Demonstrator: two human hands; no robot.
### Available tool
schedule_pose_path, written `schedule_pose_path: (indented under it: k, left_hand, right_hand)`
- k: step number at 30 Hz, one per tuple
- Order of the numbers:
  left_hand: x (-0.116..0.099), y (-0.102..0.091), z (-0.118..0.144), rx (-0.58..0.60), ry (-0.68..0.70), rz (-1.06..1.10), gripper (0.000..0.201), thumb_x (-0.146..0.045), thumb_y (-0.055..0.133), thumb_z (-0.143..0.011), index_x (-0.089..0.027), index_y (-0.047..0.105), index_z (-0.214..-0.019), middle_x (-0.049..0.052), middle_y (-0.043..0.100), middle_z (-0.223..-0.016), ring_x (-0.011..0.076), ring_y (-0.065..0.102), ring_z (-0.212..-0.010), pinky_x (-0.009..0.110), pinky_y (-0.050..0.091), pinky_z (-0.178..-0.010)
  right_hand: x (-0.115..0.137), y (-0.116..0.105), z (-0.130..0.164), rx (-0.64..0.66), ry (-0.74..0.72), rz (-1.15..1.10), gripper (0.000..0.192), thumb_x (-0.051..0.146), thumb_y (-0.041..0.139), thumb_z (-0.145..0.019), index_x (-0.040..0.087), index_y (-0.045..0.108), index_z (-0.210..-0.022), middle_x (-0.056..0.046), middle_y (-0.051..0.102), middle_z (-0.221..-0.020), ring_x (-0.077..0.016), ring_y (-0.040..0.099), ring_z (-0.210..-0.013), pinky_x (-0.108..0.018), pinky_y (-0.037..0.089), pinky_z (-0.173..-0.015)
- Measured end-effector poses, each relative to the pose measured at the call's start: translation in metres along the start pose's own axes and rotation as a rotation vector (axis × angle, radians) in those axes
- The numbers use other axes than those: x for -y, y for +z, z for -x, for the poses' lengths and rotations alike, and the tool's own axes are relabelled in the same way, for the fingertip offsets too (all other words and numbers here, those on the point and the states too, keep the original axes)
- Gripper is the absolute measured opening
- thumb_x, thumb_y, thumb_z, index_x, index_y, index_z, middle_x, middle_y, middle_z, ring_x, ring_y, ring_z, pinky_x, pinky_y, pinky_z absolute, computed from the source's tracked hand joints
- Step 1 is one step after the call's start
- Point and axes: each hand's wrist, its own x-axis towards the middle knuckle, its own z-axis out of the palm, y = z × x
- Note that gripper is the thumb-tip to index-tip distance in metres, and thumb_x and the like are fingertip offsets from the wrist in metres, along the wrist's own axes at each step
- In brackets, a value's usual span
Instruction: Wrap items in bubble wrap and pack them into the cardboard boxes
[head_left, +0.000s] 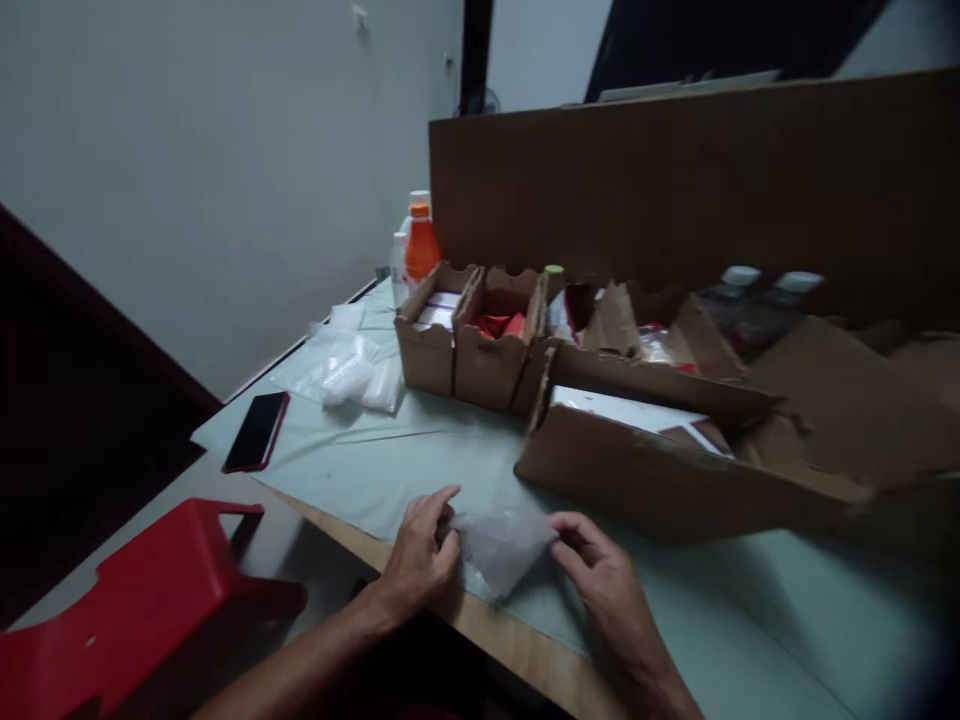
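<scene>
A small clear plastic bag (501, 545) lies near the front edge of the table (420, 470), which is covered with a pale green sheet. My left hand (420, 555) pinches the bag's left edge with thumb and fingers. Across from it, my right hand (604, 580) holds the right edge in its fingertips. The bag is held flat between both hands, just above or on the table surface; what is inside it is too blurred to tell.
A large open cardboard box (660, 480) lies just behind the hands. Two small cardboard boxes (469, 335) stand further back, with an orange bottle (421, 245) behind them. A heap of plastic bags (349, 370) and a phone (257, 431) lie left. A red chair (142, 600) stands lower left.
</scene>
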Motion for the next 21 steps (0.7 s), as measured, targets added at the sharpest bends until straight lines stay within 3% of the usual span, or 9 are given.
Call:
schedule_pose_path:
  k: [2,5,9,12,16,21]
  left_hand:
    - [-0.005,-0.007,-0.009,0.013,-0.122,0.156,0.050,-0.017,0.056,-0.075,-0.019,0.061,-0.125,0.003,0.063,-0.091,0.0173,0.059,-0.081,0.030,0.049,-0.076]
    - [-0.005,-0.020,-0.021,0.038,-0.306,0.466,0.046,-0.022,0.061,-0.070,-0.016,0.063,-0.116,-0.002,0.055,-0.080,0.0118,0.053,-0.068,0.023,0.042,-0.063]
    - [0.004,-0.031,-0.030,0.026,-0.421,0.655,0.046,-0.024,0.066,-0.063,-0.013,0.064,-0.108,-0.005,0.052,-0.072,0.0090,0.049,-0.061,0.020,0.039,-0.059]
    - [0.008,-0.037,-0.032,0.064,-0.379,0.612,0.040,-0.022,0.067,-0.067,-0.013,0.066,-0.106,-0.003,0.058,-0.075,0.0097,0.052,-0.064,0.020,0.040,-0.061]
    - [0.003,-0.051,-0.037,0.159,-0.291,0.513,0.025,-0.024,0.063,-0.075,-0.014,0.070,-0.097,0.003,0.069,-0.084,0.0145,0.062,-0.075,0.023,0.046,-0.069]
    - [0.003,-0.083,-0.056,0.001,-0.157,0.226,0.026,-0.021,0.059,-0.077,-0.016,0.073,-0.098,0.005,0.075,-0.096,0.0185,0.066,-0.086,0.026,0.051,-0.075]
  right_hand:
    - [-0.003,-0.001,-0.003,-0.012,0.003,-0.027,0.022,0.044,0.068,-0.075,0.022,0.067,-0.079,-0.004,0.070,-0.080,-0.0219,0.067,-0.079,-0.030,0.053,-0.074]
    - [-0.005,0.000,-0.003,-0.057,-0.035,-0.143,0.029,0.049,0.074,-0.072,0.024,0.062,-0.069,-0.006,0.071,-0.085,-0.0278,0.068,-0.097,-0.034,0.053,-0.083]
    - [-0.006,0.001,-0.002,-0.041,0.003,-0.203,0.031,0.041,0.083,-0.060,0.021,0.060,-0.057,-0.009,0.071,-0.108,-0.0323,0.065,-0.107,-0.036,0.052,-0.084]
    - [-0.007,0.000,-0.004,-0.031,0.084,-0.196,0.024,0.033,0.083,-0.055,0.020,0.063,-0.056,-0.010,0.070,-0.119,-0.0332,0.065,-0.107,-0.035,0.053,-0.081]
    - [0.001,0.006,-0.013,0.067,0.134,-0.139,0.013,0.029,0.076,-0.059,0.021,0.067,-0.064,-0.010,0.073,-0.108,-0.0306,0.069,-0.097,-0.033,0.053,-0.076]
    - [0.027,0.045,-0.051,0.131,0.012,-0.041,0.011,0.029,0.068,-0.063,0.022,0.068,-0.071,-0.006,0.075,-0.093,-0.0257,0.069,-0.088,-0.031,0.052,-0.076]
